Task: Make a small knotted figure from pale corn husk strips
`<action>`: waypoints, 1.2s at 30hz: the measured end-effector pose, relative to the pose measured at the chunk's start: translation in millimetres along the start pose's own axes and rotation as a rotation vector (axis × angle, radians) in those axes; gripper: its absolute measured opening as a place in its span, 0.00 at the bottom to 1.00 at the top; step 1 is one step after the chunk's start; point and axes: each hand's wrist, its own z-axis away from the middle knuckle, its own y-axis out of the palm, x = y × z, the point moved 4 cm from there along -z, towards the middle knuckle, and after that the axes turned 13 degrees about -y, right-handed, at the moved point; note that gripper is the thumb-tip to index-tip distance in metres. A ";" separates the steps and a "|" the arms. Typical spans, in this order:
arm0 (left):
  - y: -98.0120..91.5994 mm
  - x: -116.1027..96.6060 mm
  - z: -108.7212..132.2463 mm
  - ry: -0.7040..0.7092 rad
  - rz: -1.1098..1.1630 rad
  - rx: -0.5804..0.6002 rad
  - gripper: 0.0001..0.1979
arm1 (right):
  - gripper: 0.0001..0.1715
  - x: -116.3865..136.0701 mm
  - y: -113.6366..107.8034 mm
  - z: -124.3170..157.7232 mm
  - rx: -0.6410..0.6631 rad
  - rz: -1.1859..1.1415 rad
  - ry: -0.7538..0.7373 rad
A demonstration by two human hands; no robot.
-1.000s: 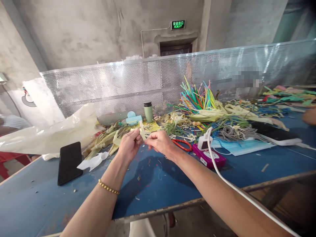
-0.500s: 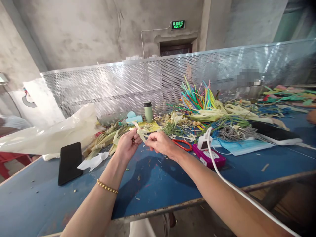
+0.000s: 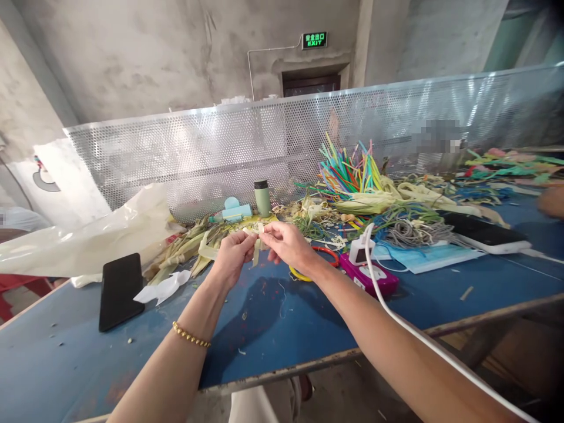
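The pale strip (image 3: pixel 257 249) is pinched at its top end from both sides, with the left hand (image 3: pixel 232 254) on its left and the right hand (image 3: pixel 286 244) on its right. Thumb and forefinger tips of each hand are closed on it and the other fingers are loosely curled. The two pinch points are set almost touching, so neither hand is nearer; the strip lies right between them. Its long axis is roughly vertical, with the free end hung down toward the blue table (image 3: pixel 282 335) and, as far as can be told, clear of it. How the strip is folded inside the fingers cannot be made out. The pair is held above the table's far middle, just in front of the heap of husk-like strips (image 3: pixel 185 249) and the green flask (image 3: pixel 263 198). Bare tabletop is found toward the body, and the near edge is well apart from the hands. The left side is bounded by a black phone (image 3: pixel 118 288) and a white scrap (image 3: pixel 163 288), both well apart. The right side is tighter: a yellow ring (image 3: pixel 296 275) is seen just under the right wrist, and a pink device (image 3: pixel 372 279) with a white cable (image 3: pixel 385 302) is laid alongside the right forearm. Room behind is closed off by the perforated metal screen (image 3: pixel 176 158). Another person's hand (image 3: pixel 550 201) is seen at the far right edge, well apart.
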 end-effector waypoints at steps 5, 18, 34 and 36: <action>4.9 -1.5 5.0 -0.067 0.012 0.094 0.20 | 0.11 3.6 -4.2 0.5 -0.039 0.055 -0.046; 7.6 -3.2 5.9 -0.008 -0.186 0.197 0.14 | 0.13 3.3 -4.5 1.8 -0.075 0.016 -0.046; 0.7 -3.2 3.2 -0.078 -0.192 0.153 0.25 | 0.04 4.7 -8.3 -0.3 0.174 0.044 -0.024; 1.0 -4.5 4.3 -0.085 -0.200 0.157 0.25 | 0.04 5.9 -9.2 -0.1 0.179 0.058 -0.036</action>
